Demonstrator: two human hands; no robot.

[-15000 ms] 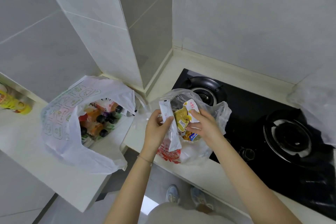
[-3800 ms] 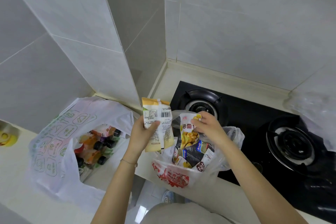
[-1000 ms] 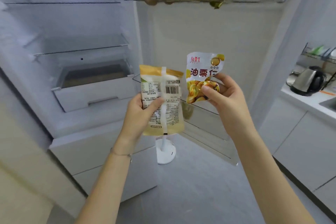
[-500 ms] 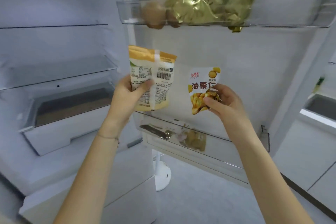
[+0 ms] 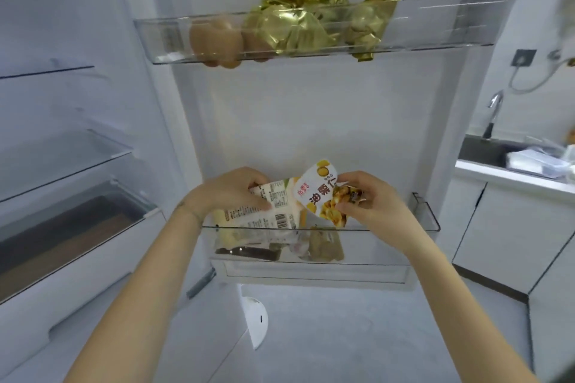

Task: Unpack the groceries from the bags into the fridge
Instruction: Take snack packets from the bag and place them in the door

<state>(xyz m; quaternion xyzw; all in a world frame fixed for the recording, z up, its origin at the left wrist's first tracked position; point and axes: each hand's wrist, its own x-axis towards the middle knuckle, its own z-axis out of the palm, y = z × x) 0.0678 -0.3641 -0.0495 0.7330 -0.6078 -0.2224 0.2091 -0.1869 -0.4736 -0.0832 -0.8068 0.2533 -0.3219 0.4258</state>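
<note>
So the person is standing right at the open fridge door, both hands down at the lower door bin. The left hand has its fingers and thumb wrapped round a yellow pouch, label side up, tipped over sideways, with its bottom end already dipping behind the bin's clear front. The right hand is pinching a chestnut packet by its edge, just above the bin rim, and it overlaps the pouch's corner. Down in the bin there's a dark packet and a tan packet. The upper door bin has a crinkly gold foil bag and some brown eggs beside it. Glass shelves and a drawer sit off to the left, and a sink with a faucet is over on the right.
</note>
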